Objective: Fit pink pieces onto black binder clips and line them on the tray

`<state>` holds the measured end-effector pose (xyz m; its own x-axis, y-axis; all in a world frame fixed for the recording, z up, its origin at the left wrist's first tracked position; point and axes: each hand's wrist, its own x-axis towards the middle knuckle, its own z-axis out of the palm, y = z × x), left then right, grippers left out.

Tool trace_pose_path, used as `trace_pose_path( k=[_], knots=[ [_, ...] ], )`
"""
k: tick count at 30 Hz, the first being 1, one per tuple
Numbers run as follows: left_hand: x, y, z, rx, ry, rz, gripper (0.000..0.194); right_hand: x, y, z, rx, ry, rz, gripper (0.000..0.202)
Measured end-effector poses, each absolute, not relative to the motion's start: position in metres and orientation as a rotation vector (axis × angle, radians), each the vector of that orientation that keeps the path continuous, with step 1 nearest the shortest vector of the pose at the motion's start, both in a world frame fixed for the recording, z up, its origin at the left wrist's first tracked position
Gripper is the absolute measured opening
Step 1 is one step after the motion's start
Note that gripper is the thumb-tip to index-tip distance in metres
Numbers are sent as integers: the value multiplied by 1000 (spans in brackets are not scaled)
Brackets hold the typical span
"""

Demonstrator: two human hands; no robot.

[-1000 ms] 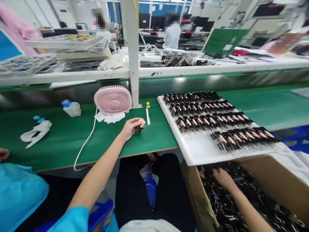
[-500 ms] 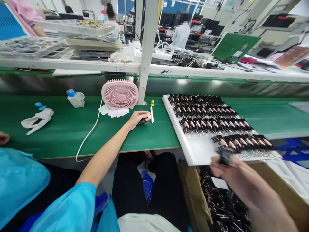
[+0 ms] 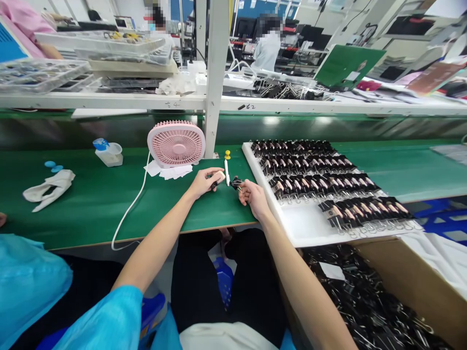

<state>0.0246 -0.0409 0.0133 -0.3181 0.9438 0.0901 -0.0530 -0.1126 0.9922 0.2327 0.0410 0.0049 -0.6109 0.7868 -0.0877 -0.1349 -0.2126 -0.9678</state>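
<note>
Above the green mat, my left hand [image 3: 205, 183] is closed on a small pink-and-black piece [image 3: 219, 179]; the fingers cover part of it. My right hand [image 3: 253, 196] pinches a black binder clip [image 3: 236, 183] by its wire handles, a short way right of that piece. Between and just beyond the two hands lies a white pen-like stick [image 3: 226, 171], with a small yellow knob-shaped object [image 3: 227, 154] behind it. On my right, a white tray [image 3: 272, 206] carries rows of similar pink-and-black pieces with binder clips on them [image 3: 310, 184].
A pink fan [image 3: 177, 145] stands on white papers at the back, its cable [image 3: 131, 209] running to the front edge. Left of it are a bottle [image 3: 108, 153] and a white strap-like item [image 3: 49, 188]. A cardboard box [image 3: 412, 272] of binder clips sits below the tray. A co-worker's sleeve [image 3: 32, 277] is at left.
My right hand has moved left from over the tray's front edge and the box to beside my left hand, bringing the binder clip. My left hand keeps hold of its piece.
</note>
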Motion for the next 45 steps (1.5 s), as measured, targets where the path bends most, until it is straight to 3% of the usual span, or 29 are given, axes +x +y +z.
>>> trace_pose_path(
  k=[9, 18, 36, 45],
  knots=[
    [15, -51, 23, 1041, 1386, 1441, 55, 239, 40, -5, -690, -1616, 1865, 57],
    [5, -54, 18, 1195, 1243, 1235, 42, 242, 37, -5, -619, -1735, 1806, 58],
    [9, -58, 26, 1254, 1335, 1065, 47, 243, 37, -8, -638, -1928, 1708, 54],
    [11, -55, 27, 1247, 1309, 1086, 44, 227, 27, 1, -670, -1892, 1637, 34]
  ],
)
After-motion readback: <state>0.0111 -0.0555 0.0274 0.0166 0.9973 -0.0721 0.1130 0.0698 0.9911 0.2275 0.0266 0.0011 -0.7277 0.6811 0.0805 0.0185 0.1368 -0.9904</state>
